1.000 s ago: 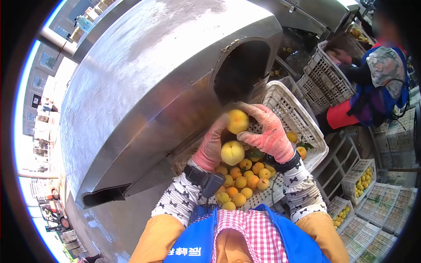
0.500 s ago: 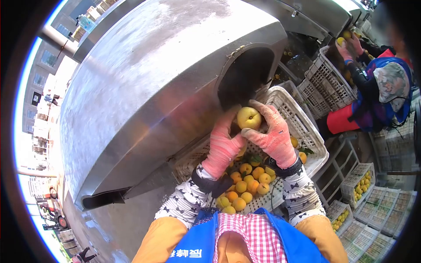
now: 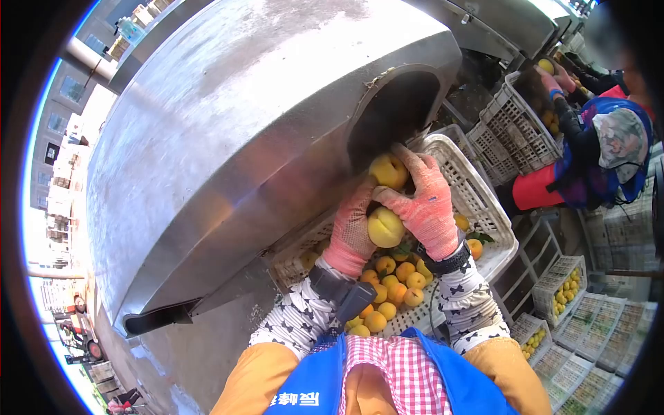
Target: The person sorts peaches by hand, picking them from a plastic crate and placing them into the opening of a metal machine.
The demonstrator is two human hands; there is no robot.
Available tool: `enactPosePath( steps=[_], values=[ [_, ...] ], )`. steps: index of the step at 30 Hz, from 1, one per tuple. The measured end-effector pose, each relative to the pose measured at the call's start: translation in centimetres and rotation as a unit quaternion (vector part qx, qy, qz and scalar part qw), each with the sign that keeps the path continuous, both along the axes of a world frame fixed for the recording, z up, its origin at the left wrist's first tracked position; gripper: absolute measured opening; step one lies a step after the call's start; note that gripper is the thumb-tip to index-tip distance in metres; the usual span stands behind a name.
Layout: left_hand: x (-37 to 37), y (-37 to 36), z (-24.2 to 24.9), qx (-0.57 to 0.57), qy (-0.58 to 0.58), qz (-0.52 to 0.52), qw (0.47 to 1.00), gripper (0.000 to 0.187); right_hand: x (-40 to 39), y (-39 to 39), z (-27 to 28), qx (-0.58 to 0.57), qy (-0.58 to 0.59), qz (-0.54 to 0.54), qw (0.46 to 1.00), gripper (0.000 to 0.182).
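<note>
Presently, in the head view, two large yellow fruits are held above a pale slatted crate [image 3: 508,243], one nearer the body than the other. The upper fruit [image 3: 387,171] is pinched between the thumb and fingers of the gloved right hand [image 3: 427,207], whose grip is closed around its side. The lower fruit [image 3: 386,228] is borne against the gloved left hand [image 3: 353,232]; much of that hand's grip is hidden, so how far it is closed cannot be told. Inside the crate, smaller orange-yellow fruits [image 3: 395,292] are heaped towards the edge nearest the body, while a single orange fruit [image 3: 475,248] is seen near the right-hand corner, beside a green leaf [image 3: 487,237]. The crate's far edge is overhung by a metal machine [image 3: 277,138], in which a dark opening [image 3: 398,111] is seen just beyond the hands. Well apart, at upper right, another crate [image 3: 515,124] is attended by a co-worker [image 3: 598,152], by whose gloved hands a yellow fruit [image 3: 546,66] is held over its far edge.
</note>
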State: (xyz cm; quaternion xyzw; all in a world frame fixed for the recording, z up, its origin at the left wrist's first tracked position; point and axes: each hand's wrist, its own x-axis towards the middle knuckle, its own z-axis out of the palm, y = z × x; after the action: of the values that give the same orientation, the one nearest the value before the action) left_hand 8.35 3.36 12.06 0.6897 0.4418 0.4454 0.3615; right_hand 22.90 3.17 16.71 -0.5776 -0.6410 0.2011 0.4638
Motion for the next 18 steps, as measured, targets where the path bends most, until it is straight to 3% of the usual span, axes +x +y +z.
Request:
enactPosePath(
  steps=[1,3,4,6,7,9,11,13,14,15,16,18],
  values=[
    [0.1,-0.3,0.2,-0.003,-0.001,-0.003,1.000,0.055,0.0,0.3,-0.2,-0.003,-0.001,-0.003,1.000,0.068],
    [0.5,-0.2,0.3,-0.168,-0.170,-0.054,0.970,0.062,0.5,2.1,-0.7,0.034,-0.042,0.008,0.999,0.064],
    [0.6,-0.3,-0.5,-0.168,-0.170,-0.055,0.969,0.062,0.6,3.5,-2.0,0.064,-0.069,0.004,0.996,0.056],
    [0.2,-0.9,-2.6,-0.226,-0.279,-0.015,0.933,0.062,0.6,4.8,-3.5,0.036,-0.100,-0.010,0.994,0.053],
    [-0.3,-1.5,-2.6,-0.225,-0.278,-0.017,0.934,0.062,0.5,5.6,-4.0,0.008,-0.131,-0.023,0.991,0.050],
    [-1.8,-2.7,-2.5,-0.139,-0.130,-0.048,0.981,0.058,0.1,8.7,-6.3,0.011,-0.193,-0.009,0.981,0.050],
    [-2.1,-3.1,-3.1,-0.115,-0.122,-0.054,0.984,0.057,-0.6,10.0,-6.7,0.006,-0.256,0.008,0.967,0.049],
    [-2.1,-2.4,-3.3,-0.082,-0.112,-0.067,0.988,0.056,-0.9,10.5,-4.2,0.099,-0.284,-0.004,0.954,0.062],
    [-2.1,-1.9,-3.3,-0.296,-0.336,-0.024,0.894,0.044,-0.7,9.2,-2.9,0.097,-0.284,-0.008,0.954,0.062],
    [-2.0,-1.4,-3.3,-0.481,-0.523,0.025,0.703,0.040,-0.6,6.7,-1.0,0.068,-0.079,-0.013,0.994,0.067],
    [-1.7,-0.8,-3.2,-0.484,-0.523,0.028,0.701,0.040,-0.7,4.2,0.1,0.036,0.131,-0.016,0.991,0.071],
    [-1.4,-0.7,-3.0,-0.381,-0.616,-0.073,0.686,0.039,1.0,-0.3,-0.7,-0.029,0.067,0.047,0.996,0.077]
  ],
)
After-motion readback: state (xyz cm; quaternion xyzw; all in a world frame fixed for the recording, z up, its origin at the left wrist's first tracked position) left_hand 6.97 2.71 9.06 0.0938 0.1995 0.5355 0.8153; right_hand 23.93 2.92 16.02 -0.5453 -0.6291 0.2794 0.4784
